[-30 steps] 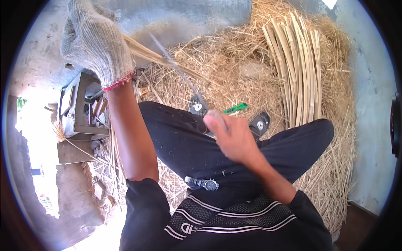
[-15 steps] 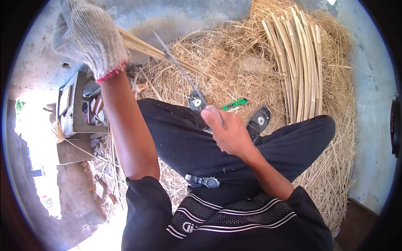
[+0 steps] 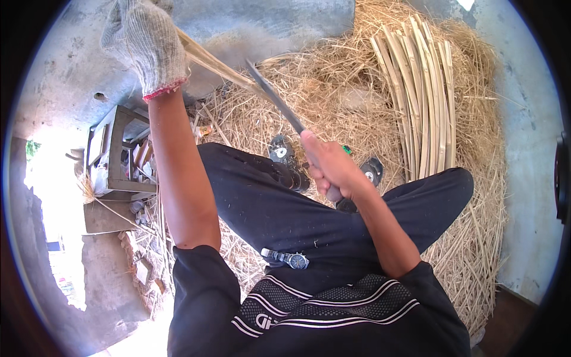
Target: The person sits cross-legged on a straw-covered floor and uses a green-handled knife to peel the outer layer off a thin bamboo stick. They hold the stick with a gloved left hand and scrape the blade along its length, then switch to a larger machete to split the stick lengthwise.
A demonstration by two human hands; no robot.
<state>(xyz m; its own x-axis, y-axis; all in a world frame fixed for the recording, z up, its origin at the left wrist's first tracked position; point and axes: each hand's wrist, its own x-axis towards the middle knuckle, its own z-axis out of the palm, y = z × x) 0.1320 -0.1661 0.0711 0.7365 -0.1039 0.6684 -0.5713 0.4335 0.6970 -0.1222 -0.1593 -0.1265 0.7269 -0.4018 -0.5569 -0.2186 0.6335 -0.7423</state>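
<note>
Head view: left hand (image 3: 146,44), in a white knit work glove, is closing its grip around the far end of a long pale bamboo strip (image 3: 217,64), holding it raised toward the upper left over the grey concrete floor (image 3: 71,89). Bare right hand (image 3: 330,169) is fisted tight on the handle of a long dark steel knife (image 3: 276,98), blade angling up and meeting the strip near its middle. Looks like a shaving/splitting stroke in progress; next move likely needs the blade running along the strip, away from the gloved fingers. Dark-trousered crossed legs (image 3: 285,211) are sitting right under the blade. Bundle of split pale bamboo slats (image 3: 425,89) is lying on the straw-coloured shavings pile (image 3: 333,89), upper right, well apart. Small wooden crate (image 3: 116,152) is crowding the left; open room ahead.
</note>
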